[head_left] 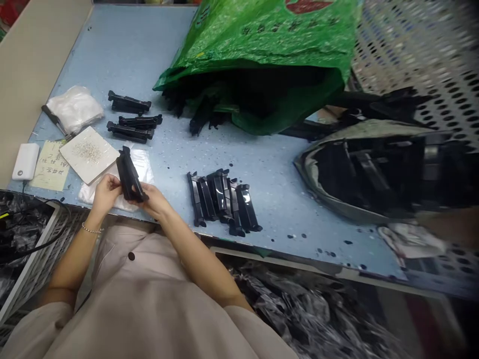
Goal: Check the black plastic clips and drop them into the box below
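Observation:
A long black plastic part [129,172], apparently a bracket or a small stack of them, is tilted up between my hands over the front left of the table. My right hand [154,200] grips its lower end from the right. At its left edge, my left hand [108,192] is closed, fingertips pinched against the part. Beneath them lie clear plastic bags [144,164]. A white square tile [89,154] with small beads or dots on it sits just beyond my left hand. Several more black plastic parts [220,199] lie in a row to the right.
Paired black parts [130,127] lie farther back. A green woven sack [258,45] opens toward me, black pieces inside. Another open bag [344,212] of black parts is at right. At left are folded plastic bags [77,107], a handwritten note [52,169] and a white device [26,162].

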Demonstrator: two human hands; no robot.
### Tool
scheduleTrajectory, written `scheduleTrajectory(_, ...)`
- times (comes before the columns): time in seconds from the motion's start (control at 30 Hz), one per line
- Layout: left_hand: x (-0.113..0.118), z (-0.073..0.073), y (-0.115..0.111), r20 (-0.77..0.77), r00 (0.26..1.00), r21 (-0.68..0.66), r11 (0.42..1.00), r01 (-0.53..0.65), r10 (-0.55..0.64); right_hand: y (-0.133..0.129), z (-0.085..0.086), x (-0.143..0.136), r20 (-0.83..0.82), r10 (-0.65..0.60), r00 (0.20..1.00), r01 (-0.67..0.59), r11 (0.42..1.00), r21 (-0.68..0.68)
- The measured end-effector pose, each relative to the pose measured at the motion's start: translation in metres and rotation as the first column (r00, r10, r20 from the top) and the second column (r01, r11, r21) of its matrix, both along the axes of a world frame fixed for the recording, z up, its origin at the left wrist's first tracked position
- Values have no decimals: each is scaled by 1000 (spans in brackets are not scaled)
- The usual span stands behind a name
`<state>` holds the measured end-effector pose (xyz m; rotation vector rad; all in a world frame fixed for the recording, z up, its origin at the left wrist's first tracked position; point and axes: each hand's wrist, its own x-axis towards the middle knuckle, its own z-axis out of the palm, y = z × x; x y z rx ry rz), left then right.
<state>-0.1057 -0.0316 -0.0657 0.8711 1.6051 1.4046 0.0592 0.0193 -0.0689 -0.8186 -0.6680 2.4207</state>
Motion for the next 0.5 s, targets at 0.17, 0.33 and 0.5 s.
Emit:
scheduleTrajectory(0.17,-20,4,-14,-42,996,71,995,-77,80,13,-16,5,36,-113,993,117,983,-140)
scheduleTrajectory(0.33,-20,6,-17,-359,933,130,990,59,-8,11,-14,35,129,-161,978,166,986,-28)
scheduleTrajectory(0.5,-10,3,-13,-734,651,-32,967,251,-193,-4,8,63,171,-252,953,225,961,162)
